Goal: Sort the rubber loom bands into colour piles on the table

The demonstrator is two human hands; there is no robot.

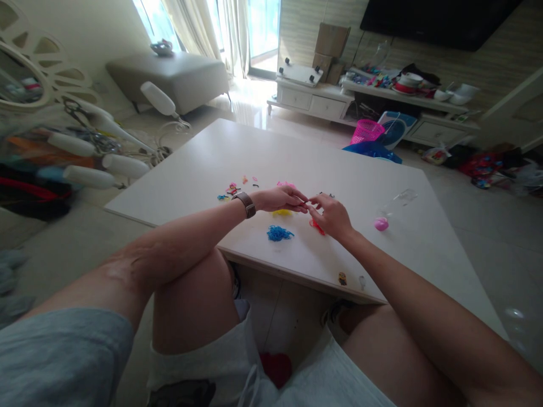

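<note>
My left hand [285, 198], a brown-strapped watch [245, 204] at its wrist, stretches over the table with its fingers close together. Its fingertips meet those of my right hand [331, 216], which is in a pinch. A tiny dark thing shows where they touch, too small to make out. Around the hands lie a blue pile of small rubber bands [279, 233], a yellow pile [281, 212], a red pile [316, 226] and a pink pile [285, 184], the last three partly hidden by my hands. Some black bits [331, 195] lie just behind my right hand.
Small colourful charms [232, 189] lie left on the white table [237, 147]. A minion figure [342, 278] and a clear piece [362, 282] are near the front edge. To the right are a pink lump [381, 224] and a clear plastic box [405, 196].
</note>
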